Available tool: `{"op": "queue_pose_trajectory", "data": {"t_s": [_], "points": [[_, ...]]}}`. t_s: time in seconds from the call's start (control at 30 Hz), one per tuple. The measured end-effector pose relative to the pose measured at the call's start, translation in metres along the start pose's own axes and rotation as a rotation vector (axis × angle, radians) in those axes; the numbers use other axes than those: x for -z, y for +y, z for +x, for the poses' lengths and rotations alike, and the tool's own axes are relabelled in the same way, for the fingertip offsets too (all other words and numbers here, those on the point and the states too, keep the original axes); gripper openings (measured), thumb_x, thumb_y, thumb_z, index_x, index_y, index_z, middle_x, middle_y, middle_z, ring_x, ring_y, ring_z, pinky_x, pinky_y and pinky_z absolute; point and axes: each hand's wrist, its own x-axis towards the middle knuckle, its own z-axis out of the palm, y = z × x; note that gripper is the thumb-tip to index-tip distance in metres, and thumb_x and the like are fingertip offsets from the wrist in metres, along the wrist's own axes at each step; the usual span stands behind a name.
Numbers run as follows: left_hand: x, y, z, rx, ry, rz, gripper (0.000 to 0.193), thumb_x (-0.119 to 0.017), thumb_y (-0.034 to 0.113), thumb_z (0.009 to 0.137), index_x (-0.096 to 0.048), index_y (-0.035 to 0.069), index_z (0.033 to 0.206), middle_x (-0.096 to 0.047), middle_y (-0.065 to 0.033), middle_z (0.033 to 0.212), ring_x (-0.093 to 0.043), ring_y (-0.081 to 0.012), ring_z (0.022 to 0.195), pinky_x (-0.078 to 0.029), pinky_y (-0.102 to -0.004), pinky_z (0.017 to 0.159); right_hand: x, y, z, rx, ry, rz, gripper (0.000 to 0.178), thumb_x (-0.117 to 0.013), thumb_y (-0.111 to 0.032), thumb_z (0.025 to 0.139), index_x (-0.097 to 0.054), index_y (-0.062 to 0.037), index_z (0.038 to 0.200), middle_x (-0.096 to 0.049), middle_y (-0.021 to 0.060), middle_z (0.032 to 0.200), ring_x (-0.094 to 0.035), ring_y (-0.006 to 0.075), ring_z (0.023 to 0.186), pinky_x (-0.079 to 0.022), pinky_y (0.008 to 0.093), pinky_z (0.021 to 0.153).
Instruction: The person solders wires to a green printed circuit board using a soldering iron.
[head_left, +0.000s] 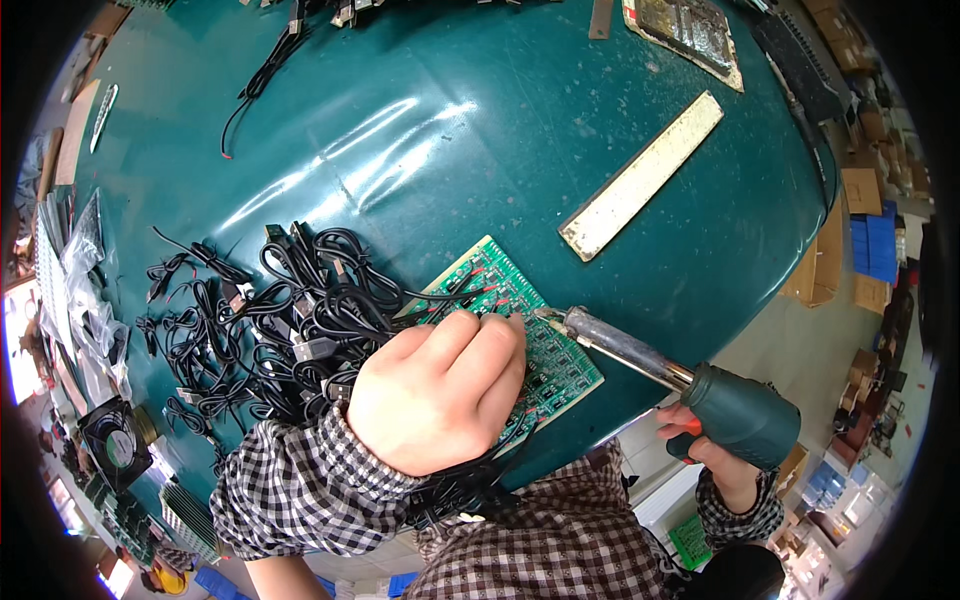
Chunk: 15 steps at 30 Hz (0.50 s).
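A green panel of circuit boards (565, 365) lies at an angle on the table, with thin cable ends on its far part. My left hand (440, 390) bends over its left side, fingers curled together; what they pinch is hidden beneath them. My right hand (715, 455) grips a soldering gun (745, 412) by its dark green handle, fingers at the red trigger. The metal tip of the gun meets or hovers just above the board beside my left fingertips; I cannot tell which. Left of the board spreads a tangled heap of black USB cables (290, 320).
On the green tabletop (480, 190) a long whitish strip (642, 176) lies beyond the board. A stained pad (690, 38) sits at the far right, and more cables (275, 65) at the far edge. A small black fan (115, 447) stands at the left.
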Motion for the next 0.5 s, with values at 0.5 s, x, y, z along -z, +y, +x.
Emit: {"op": "queue_pose_trajectory", "data": {"t_s": [0.5], "points": [[0.0009,0.0015,0.0014,-0.023,-0.026,0.038,0.030,-0.066,0.012,0.068,-0.072,-0.003,0.093,-0.060,-0.0064,0.097,-0.058,-0.0155,0.081,-0.048,-0.0251,0.059,-0.0013,0.0069,-0.0012,0.017,0.031,-0.048,0.049,-0.095,-0.024,0.070,-0.072,-0.0010,0.106,-0.076,0.0078,0.097,-0.073,0.0153,0.086,-0.057,0.0285,0.078]]}}
